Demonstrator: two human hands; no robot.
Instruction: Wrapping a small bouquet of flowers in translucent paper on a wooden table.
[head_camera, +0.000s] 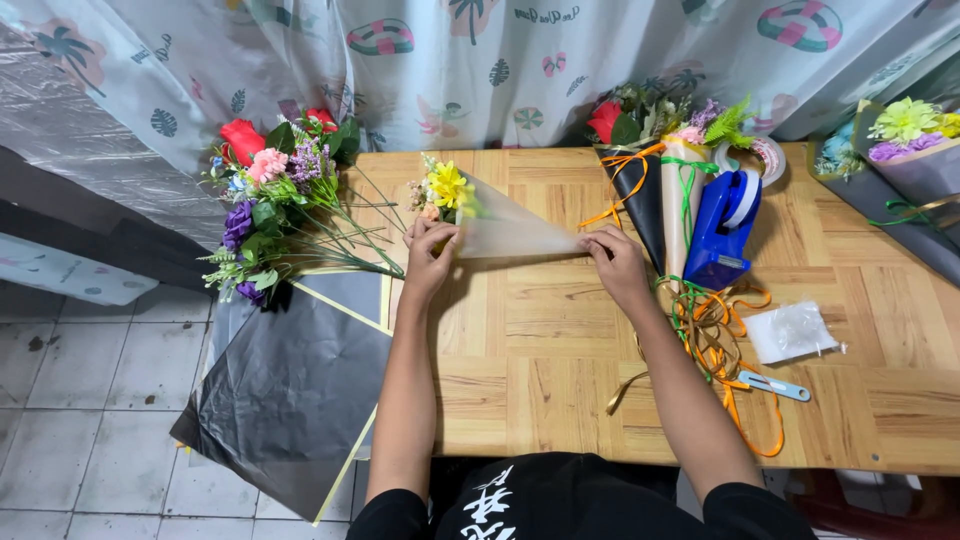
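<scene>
A small bouquet of yellow flowers (447, 188) lies on its side on the wooden table (560, 390), rolled in a clear cellophane cone (510, 230) that tapers to the right. The left hand (430, 250) grips the wide mouth end just under the blooms, its fingers (440, 232) curled close over the wrap and the stems inside. The right hand (615, 258) pinches the narrow tip of the cone, fingers (597, 240) drawn tight together on the film, so both hands are closed on the wrap with the cone stretched between them.

Just beyond the right fingers stand two finished bouquets (660, 160) in black and tan paper tied with orange and green ribbon, and beside them a blue tape dispenser (725, 225). Near the right wrist lie loose orange and gold ribbons (715, 345), with a pale blue cutter (775, 385) and a small clear plastic bag (790, 330) further right. To the left of the left fingers sits a loose bunch of artificial flowers (275, 195), red, pink and purple, over sheets of black wrapping paper (290, 400) that hang off the table edge. A patterned curtain (480, 70) hangs behind.
</scene>
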